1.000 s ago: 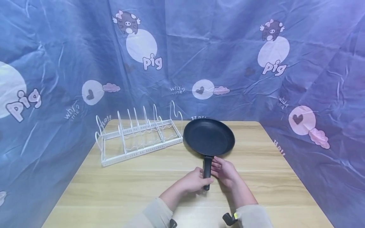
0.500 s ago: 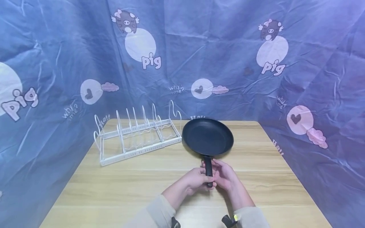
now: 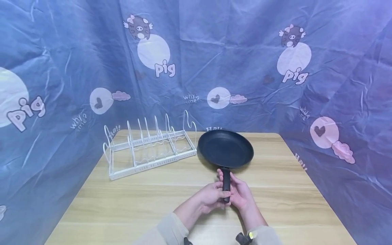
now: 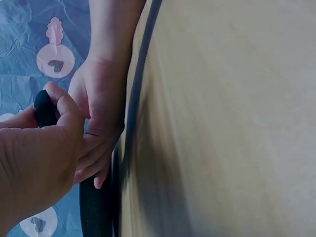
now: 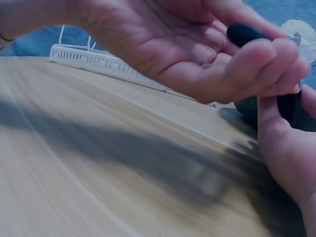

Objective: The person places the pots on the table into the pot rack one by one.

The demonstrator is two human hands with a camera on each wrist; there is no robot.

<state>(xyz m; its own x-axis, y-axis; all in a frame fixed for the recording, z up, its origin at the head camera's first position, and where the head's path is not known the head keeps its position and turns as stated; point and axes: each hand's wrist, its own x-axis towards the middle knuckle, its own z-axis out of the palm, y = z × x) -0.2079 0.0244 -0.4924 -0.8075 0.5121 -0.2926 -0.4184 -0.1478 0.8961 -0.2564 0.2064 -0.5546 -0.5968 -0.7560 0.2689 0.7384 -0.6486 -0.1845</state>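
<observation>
A black frying pan (image 3: 226,148) faces upward at the table's back middle, its handle (image 3: 226,179) pointing toward me. My left hand (image 3: 210,198) grips the handle's near end, thumb on top and fingers beneath. Just ahead of it, my right hand (image 3: 242,194) holds the handle from below; its fingertips show on the left side and its thumb lies along the right. In the right wrist view, the handle end (image 5: 245,33) pokes out of the left hand. The handle is above the tabletop; whether the pan's base touches the wood, I cannot tell.
A white wire pan rack (image 3: 153,149) with upright dividers stands at the back left, its right end close beside the pan. Blue printed cloth (image 3: 196,61) hangs around the wooden table (image 3: 128,207) at the back and sides.
My right hand has slid its fingers under the handle, so their tips now show on its left side. The left hand has kept its grip on the handle end. The rack has not moved.
</observation>
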